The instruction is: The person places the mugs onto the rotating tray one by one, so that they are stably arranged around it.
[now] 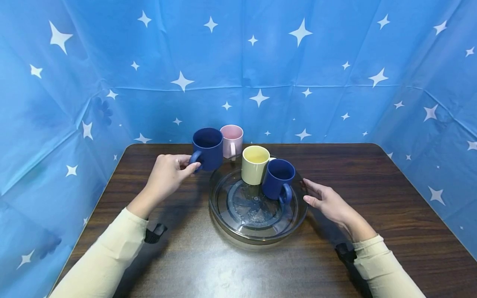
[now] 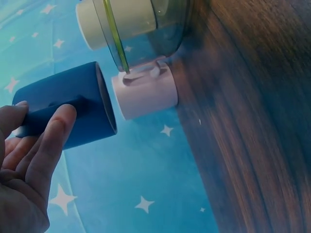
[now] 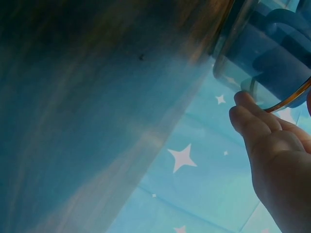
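In the head view my left hand pinches the handle of a dark blue mug, held upright at the left rim of a round, see-through smoky dish. The left wrist view shows thumb and fingers on this mug's handle. A pale yellow mug and a second dark blue mug stand in the dish. My right hand touches the dish's right side, its fingers fairly straight along the outer wall.
Behind the dish stands a pink mug, its handle facing me, close to the lifted blue mug. The dark wood table ends at a blue curtain with white stars at the back and sides.
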The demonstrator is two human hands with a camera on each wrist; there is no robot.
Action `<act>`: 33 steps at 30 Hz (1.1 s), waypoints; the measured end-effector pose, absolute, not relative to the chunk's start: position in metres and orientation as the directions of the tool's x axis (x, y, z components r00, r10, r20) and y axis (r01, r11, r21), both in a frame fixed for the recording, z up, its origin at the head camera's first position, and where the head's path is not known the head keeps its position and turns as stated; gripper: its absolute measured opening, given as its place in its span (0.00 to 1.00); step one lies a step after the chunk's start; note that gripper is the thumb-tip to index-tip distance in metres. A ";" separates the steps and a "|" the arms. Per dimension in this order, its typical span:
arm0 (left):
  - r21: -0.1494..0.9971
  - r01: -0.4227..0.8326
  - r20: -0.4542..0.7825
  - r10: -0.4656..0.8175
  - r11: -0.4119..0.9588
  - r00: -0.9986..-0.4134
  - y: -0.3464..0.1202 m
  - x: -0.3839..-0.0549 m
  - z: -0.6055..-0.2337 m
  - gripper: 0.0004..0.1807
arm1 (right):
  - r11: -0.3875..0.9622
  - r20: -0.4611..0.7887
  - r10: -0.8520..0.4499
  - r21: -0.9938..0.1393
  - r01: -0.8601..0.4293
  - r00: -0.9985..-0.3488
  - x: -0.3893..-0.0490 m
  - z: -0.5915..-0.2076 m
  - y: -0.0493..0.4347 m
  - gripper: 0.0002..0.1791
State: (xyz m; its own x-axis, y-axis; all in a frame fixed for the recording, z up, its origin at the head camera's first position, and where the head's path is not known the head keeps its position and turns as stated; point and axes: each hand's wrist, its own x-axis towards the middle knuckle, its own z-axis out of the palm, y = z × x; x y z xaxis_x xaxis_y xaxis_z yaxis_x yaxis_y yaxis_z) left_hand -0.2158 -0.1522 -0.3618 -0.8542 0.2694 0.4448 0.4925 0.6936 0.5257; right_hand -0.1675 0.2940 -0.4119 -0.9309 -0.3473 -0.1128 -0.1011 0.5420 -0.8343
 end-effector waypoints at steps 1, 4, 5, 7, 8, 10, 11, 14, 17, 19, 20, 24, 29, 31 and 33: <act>0.525 0.495 0.446 0.272 0.692 -0.853 -0.152 -0.215 -0.362 0.09 | 0.545 -0.112 -0.346 -0.832 -0.102 -0.932 -0.168 -0.412 0.294 0.35; 0.521 0.511 0.458 0.281 0.684 -0.843 -0.152 -0.213 -0.362 0.09 | 0.549 -0.111 -0.342 -0.830 -0.103 -0.933 -0.168 -0.412 0.295 0.35; 0.521 0.514 0.460 0.284 0.681 -0.841 -0.152 -0.212 -0.362 0.09 | 0.547 -0.110 -0.343 -0.831 -0.102 -0.933 -0.168 -0.412 0.295 0.35; 0.527 0.519 0.460 0.288 0.673 -0.840 -0.152 -0.211 -0.361 0.09 | 0.543 -0.108 -0.344 -0.833 -0.104 -0.933 -0.169 -0.413 0.295 0.35; 0.530 0.520 0.459 0.289 0.670 -0.840 -0.152 -0.210 -0.361 0.08 | 0.540 -0.108 -0.344 -0.835 -0.103 -0.933 -0.169 -0.413 0.295 0.35; 0.537 0.516 0.450 0.291 0.667 -0.844 -0.151 -0.209 -0.361 0.08 | 0.543 -0.111 -0.342 -0.834 -0.100 -0.933 -0.169 -0.413 0.295 0.35; 0.543 0.511 0.443 0.291 0.666 -0.848 -0.151 -0.208 -0.361 0.08 | 0.545 -0.114 -0.340 -0.832 -0.097 -0.934 -0.169 -0.413 0.295 0.35; 0.561 0.500 0.419 0.295 0.659 -0.859 -0.150 -0.206 -0.361 0.07 | 0.557 -0.124 -0.332 -0.826 -0.088 -0.935 -0.168 -0.413 0.294 0.35; 0.573 0.494 0.402 0.301 0.654 -0.865 -0.150 -0.203 -0.361 0.08 | 0.555 -0.130 -0.327 -0.828 -0.079 -0.936 -0.168 -0.412 0.294 0.34; 0.572 0.500 0.402 0.309 0.650 -0.862 -0.150 -0.201 -0.361 0.08 | 0.548 -0.132 -0.327 -0.833 -0.075 -0.936 -0.168 -0.411 0.293 0.34; 0.568 0.505 0.406 0.313 0.650 -0.859 -0.150 -0.200 -0.361 0.08 | 0.547 -0.134 -0.326 -0.834 -0.071 -0.936 -0.168 -0.411 0.293 0.34; 0.567 0.527 0.415 0.334 0.633 -0.846 -0.149 -0.197 -0.361 0.06 | 0.552 -0.149 -0.323 -0.832 -0.058 -0.935 -0.168 -0.410 0.294 0.35; 0.567 0.551 0.421 0.359 0.613 -0.833 -0.146 -0.194 -0.362 0.04 | 0.539 -0.155 -0.329 -0.841 -0.051 -0.931 -0.167 -0.410 0.294 0.35; 0.558 0.562 0.428 0.368 0.610 -0.825 -0.145 -0.193 -0.362 0.04 | 0.535 -0.150 -0.331 -0.843 -0.054 -0.932 -0.167 -0.410 0.294 0.35; 0.558 0.567 0.428 0.376 0.606 -0.822 -0.144 -0.192 -0.362 0.05 | 0.536 -0.144 -0.331 -0.842 -0.060 -0.933 -0.167 -0.410 0.294 0.35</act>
State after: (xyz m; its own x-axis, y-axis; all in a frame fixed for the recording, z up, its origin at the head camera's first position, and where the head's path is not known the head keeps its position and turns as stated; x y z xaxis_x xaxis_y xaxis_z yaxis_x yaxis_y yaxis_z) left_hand -0.1920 -0.1441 -0.3621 -0.8222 0.3756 0.4276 0.5670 0.6055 0.5584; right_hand -0.1669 0.2941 -0.4104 -0.9326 -0.3309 -0.1440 -0.0604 0.5365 -0.8417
